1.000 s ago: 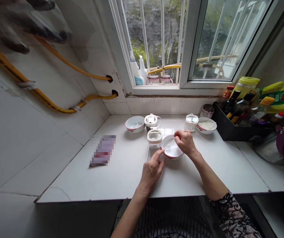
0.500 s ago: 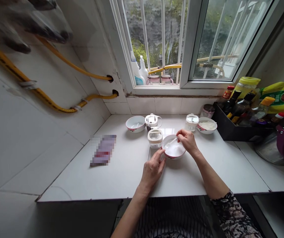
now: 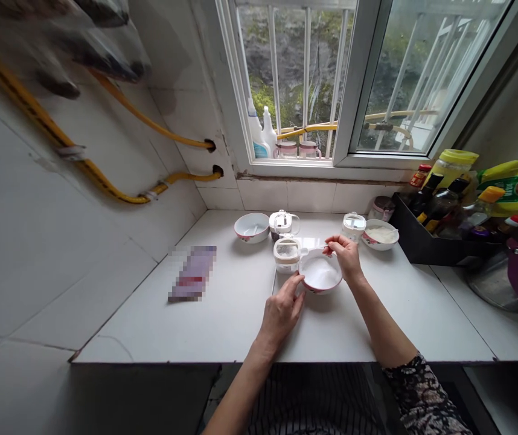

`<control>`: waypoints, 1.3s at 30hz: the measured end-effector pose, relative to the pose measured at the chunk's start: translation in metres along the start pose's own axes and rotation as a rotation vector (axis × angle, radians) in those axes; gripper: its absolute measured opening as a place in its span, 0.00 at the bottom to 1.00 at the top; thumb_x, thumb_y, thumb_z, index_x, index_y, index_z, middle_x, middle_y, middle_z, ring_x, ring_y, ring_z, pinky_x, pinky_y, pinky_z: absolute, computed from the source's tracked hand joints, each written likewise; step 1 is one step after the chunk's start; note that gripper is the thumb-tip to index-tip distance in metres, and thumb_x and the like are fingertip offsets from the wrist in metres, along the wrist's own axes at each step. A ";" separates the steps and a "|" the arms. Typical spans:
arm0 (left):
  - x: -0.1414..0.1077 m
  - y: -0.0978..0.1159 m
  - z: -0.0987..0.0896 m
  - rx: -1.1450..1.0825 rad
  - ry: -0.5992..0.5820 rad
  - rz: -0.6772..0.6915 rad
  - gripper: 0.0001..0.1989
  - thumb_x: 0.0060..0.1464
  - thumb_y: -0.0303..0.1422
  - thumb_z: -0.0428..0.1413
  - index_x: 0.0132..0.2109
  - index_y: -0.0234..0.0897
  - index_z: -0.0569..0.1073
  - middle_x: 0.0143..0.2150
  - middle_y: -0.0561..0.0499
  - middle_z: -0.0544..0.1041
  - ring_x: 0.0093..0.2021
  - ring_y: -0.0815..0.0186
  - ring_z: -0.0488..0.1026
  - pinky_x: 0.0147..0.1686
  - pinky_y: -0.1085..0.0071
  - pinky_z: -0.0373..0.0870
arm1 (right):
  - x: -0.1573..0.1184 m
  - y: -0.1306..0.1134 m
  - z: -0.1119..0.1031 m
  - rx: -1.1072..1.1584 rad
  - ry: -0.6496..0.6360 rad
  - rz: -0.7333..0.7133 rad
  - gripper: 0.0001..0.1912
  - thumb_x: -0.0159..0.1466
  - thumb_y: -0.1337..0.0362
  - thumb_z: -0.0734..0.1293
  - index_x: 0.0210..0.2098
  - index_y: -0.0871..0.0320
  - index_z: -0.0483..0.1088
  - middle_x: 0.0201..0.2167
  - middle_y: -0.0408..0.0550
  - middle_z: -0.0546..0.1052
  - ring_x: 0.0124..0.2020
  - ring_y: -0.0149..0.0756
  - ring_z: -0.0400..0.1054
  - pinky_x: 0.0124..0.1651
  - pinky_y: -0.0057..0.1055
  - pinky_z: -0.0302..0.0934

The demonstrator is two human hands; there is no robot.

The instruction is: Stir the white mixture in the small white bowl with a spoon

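Note:
A white bowl with a red-trimmed rim stands on the counter and holds white powder or grains. My left hand grips its left edge with the fingertips. In a pinch, my right hand holds a small white spoon over the bowl's far rim; its head is beside a square clear jar with a pale lid. Behind that jar stands another lidded jar with dark contents. A second bowl, with a spoon in it, is at the back left.
To the right are a third lidded jar and a bowl of white food. A black box of bottles and a steel pot stand at far right. A blurred purple packet lies left. The window is behind.
My right hand has raised the spoon out of the white contents and moved it to the bowl's far rim. My left hand stays at the bowl. The view has shifted slightly.

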State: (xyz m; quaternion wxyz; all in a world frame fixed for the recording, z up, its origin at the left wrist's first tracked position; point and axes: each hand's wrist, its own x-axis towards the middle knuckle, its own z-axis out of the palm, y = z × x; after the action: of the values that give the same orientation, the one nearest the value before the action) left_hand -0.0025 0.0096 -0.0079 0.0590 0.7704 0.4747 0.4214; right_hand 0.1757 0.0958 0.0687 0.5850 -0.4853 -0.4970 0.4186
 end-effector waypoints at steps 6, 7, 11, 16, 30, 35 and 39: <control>0.000 0.000 0.000 0.012 0.000 -0.003 0.21 0.60 0.24 0.54 0.59 0.42 0.67 0.55 0.46 0.78 0.36 0.66 0.80 0.37 0.71 0.79 | -0.016 -0.001 0.020 -0.411 -0.043 -0.552 0.08 0.65 0.64 0.61 0.37 0.56 0.72 0.29 0.47 0.81 0.33 0.39 0.74 0.50 0.42 0.63; 0.000 0.000 0.000 0.011 -0.001 -0.002 0.21 0.60 0.24 0.54 0.59 0.42 0.67 0.55 0.46 0.78 0.36 0.66 0.81 0.37 0.71 0.79 | -0.018 -0.001 0.021 -0.520 -0.095 -0.670 0.08 0.66 0.66 0.61 0.37 0.55 0.72 0.30 0.47 0.81 0.34 0.38 0.74 0.53 0.44 0.60; 0.000 0.000 0.000 0.013 -0.006 -0.006 0.22 0.59 0.24 0.54 0.59 0.42 0.67 0.55 0.46 0.78 0.38 0.64 0.81 0.38 0.70 0.79 | -0.020 -0.002 0.018 -0.724 -0.197 -0.888 0.12 0.67 0.70 0.59 0.37 0.55 0.73 0.30 0.47 0.81 0.34 0.38 0.73 0.58 0.44 0.56; 0.000 0.000 -0.001 0.008 -0.018 -0.018 0.22 0.59 0.24 0.54 0.59 0.43 0.67 0.54 0.46 0.79 0.38 0.64 0.81 0.37 0.71 0.79 | -0.015 -0.007 0.006 -0.501 0.034 -0.615 0.09 0.66 0.64 0.61 0.37 0.55 0.73 0.30 0.47 0.81 0.34 0.40 0.74 0.51 0.42 0.61; -0.001 0.000 -0.004 -0.001 -0.029 -0.030 0.21 0.60 0.24 0.54 0.59 0.43 0.67 0.51 0.47 0.80 0.37 0.65 0.81 0.38 0.71 0.78 | -0.009 0.012 -0.004 -0.774 -0.113 -0.514 0.10 0.56 0.70 0.60 0.25 0.55 0.71 0.18 0.40 0.74 0.22 0.33 0.66 0.51 0.37 0.59; -0.001 0.000 -0.004 -0.009 -0.022 -0.023 0.21 0.60 0.24 0.54 0.59 0.43 0.67 0.52 0.47 0.79 0.36 0.65 0.80 0.37 0.72 0.78 | -0.009 0.009 -0.005 -0.615 -0.106 -0.362 0.10 0.54 0.69 0.59 0.22 0.54 0.70 0.15 0.39 0.72 0.20 0.33 0.65 0.36 0.30 0.61; 0.000 0.000 -0.004 0.001 -0.024 -0.016 0.21 0.60 0.24 0.54 0.59 0.43 0.67 0.51 0.47 0.80 0.36 0.65 0.81 0.37 0.72 0.78 | -0.008 0.002 -0.009 -0.526 -0.043 -0.245 0.09 0.52 0.68 0.59 0.22 0.54 0.70 0.15 0.40 0.73 0.21 0.34 0.66 0.30 0.29 0.59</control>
State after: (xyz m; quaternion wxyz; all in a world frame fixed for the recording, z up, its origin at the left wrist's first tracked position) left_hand -0.0050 0.0079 -0.0054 0.0674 0.7716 0.4803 0.4114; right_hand 0.1832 0.0871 0.0651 0.4745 -0.5479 -0.6556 0.2118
